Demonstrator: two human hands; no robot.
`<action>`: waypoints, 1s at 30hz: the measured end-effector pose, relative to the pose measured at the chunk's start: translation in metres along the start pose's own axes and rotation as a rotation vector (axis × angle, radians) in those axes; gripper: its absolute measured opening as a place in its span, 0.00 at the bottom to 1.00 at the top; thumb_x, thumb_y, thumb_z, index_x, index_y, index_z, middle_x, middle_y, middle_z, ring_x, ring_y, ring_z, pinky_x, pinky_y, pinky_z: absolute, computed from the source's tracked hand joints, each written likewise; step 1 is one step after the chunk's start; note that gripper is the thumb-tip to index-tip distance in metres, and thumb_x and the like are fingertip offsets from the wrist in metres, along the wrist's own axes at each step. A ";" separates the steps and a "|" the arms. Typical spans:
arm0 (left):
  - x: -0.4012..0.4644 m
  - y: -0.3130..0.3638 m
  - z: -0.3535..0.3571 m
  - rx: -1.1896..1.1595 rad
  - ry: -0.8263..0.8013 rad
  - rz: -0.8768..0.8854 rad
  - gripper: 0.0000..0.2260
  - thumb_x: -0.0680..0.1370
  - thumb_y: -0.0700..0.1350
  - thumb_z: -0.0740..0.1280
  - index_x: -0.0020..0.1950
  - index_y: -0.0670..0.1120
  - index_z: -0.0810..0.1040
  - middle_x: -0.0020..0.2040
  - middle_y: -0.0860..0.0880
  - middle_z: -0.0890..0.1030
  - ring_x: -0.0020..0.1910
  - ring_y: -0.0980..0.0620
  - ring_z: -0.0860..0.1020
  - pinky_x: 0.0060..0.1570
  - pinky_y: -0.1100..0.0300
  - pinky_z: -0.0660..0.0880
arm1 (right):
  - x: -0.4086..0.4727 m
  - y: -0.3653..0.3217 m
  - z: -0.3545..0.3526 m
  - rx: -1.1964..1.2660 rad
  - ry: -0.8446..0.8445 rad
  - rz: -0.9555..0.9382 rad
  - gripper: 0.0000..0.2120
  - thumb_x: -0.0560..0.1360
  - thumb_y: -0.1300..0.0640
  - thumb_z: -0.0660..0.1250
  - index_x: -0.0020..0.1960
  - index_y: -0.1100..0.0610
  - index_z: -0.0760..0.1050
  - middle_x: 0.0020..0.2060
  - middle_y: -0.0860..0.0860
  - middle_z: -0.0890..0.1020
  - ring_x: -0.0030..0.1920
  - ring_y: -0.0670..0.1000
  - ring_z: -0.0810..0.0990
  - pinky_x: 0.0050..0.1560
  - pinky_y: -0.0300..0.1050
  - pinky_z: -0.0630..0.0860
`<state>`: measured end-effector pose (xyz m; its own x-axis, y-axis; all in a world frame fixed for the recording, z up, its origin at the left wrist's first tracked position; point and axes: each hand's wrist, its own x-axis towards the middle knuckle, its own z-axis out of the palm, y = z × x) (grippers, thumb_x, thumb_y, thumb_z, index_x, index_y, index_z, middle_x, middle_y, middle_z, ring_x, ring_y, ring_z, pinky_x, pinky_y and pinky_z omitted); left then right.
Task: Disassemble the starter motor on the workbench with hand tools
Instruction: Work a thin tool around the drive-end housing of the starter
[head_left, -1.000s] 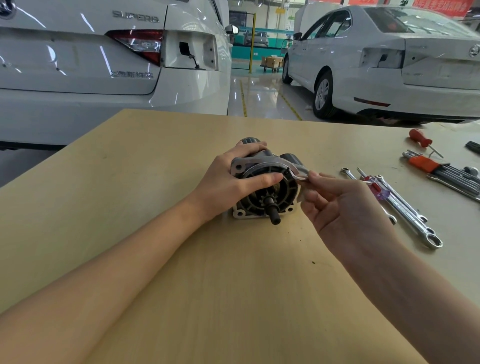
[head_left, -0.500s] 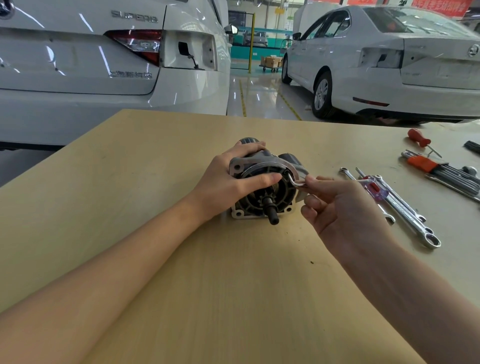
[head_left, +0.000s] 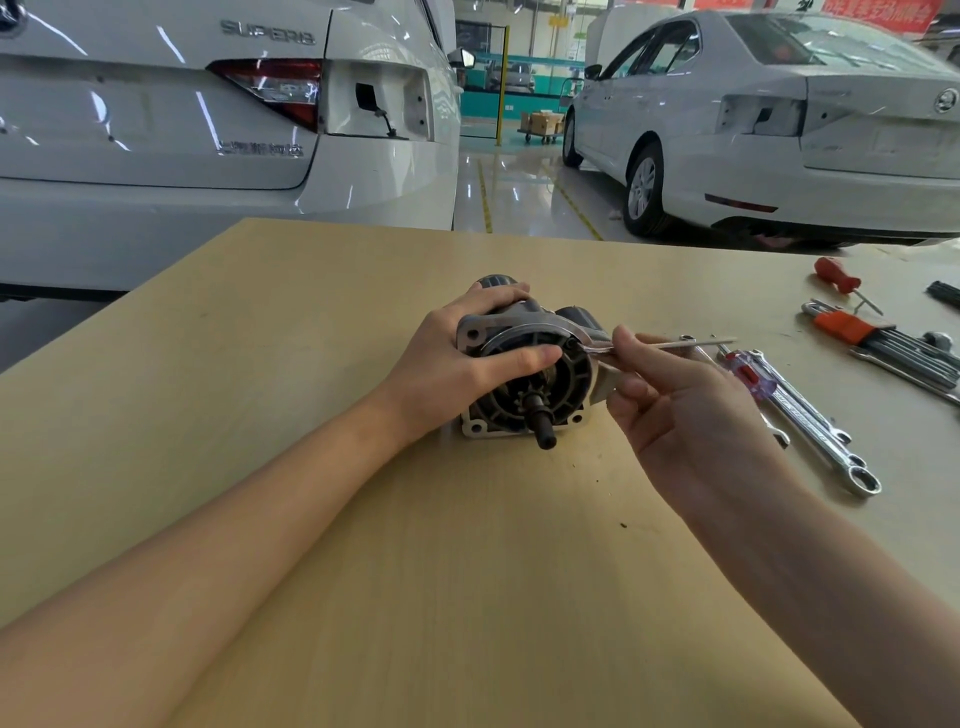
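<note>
A: Report the position of the starter motor (head_left: 524, 374).

B: I see it lying on its side on the bench (head_left: 260, 415), about midway between the left and right edges and closer to the far edge than the near one. Its open end, with the shaft (head_left: 543, 428) projecting, faces the near edge.

A: Left grip status?

B: My left hand (head_left: 452, 364) is wrapped over the top left of the housing, fingers curled behind it, thumb laid across the front face.

A: Right grip status?

B: My right hand (head_left: 691, 410) pinches a slim wrench (head_left: 670, 344) between thumb and fingers. The wrench runs level, and its head sits at the upper right rim of the housing. I cannot tell whether it is seated on a fastener.

A: Other tools?

B: Toward the right edge: combination wrenches (head_left: 810, 421), a clear-handled screwdriver (head_left: 748, 371), a hex key set in an orange holder (head_left: 883, 338) and a red-handled screwdriver (head_left: 836, 276).
</note>
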<state>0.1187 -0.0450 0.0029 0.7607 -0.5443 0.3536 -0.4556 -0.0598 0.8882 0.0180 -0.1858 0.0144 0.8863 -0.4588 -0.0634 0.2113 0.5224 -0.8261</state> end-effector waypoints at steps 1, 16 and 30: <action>0.000 0.000 0.000 -0.001 0.001 -0.002 0.30 0.64 0.52 0.72 0.65 0.44 0.76 0.61 0.49 0.78 0.58 0.57 0.78 0.58 0.66 0.74 | 0.000 -0.001 -0.001 -0.036 -0.025 -0.062 0.06 0.69 0.65 0.71 0.43 0.61 0.75 0.30 0.53 0.80 0.23 0.44 0.73 0.27 0.34 0.74; 0.003 -0.007 -0.004 0.095 -0.014 0.063 0.22 0.73 0.39 0.72 0.66 0.43 0.73 0.63 0.46 0.77 0.58 0.57 0.77 0.56 0.70 0.72 | 0.008 0.008 -0.008 -1.231 -0.428 -1.096 0.13 0.74 0.63 0.70 0.59 0.56 0.80 0.41 0.53 0.76 0.40 0.50 0.75 0.40 0.37 0.70; 0.001 -0.002 -0.001 0.039 -0.009 0.010 0.28 0.65 0.54 0.72 0.63 0.47 0.76 0.60 0.50 0.78 0.56 0.60 0.77 0.55 0.71 0.72 | 0.005 -0.017 -0.002 -0.084 -0.260 0.065 0.10 0.67 0.66 0.63 0.49 0.61 0.72 0.28 0.53 0.77 0.24 0.47 0.73 0.26 0.37 0.73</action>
<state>0.1206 -0.0446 0.0019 0.7521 -0.5525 0.3593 -0.4809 -0.0874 0.8724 0.0179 -0.1978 0.0268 0.9751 -0.2211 0.0190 0.1253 0.4779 -0.8694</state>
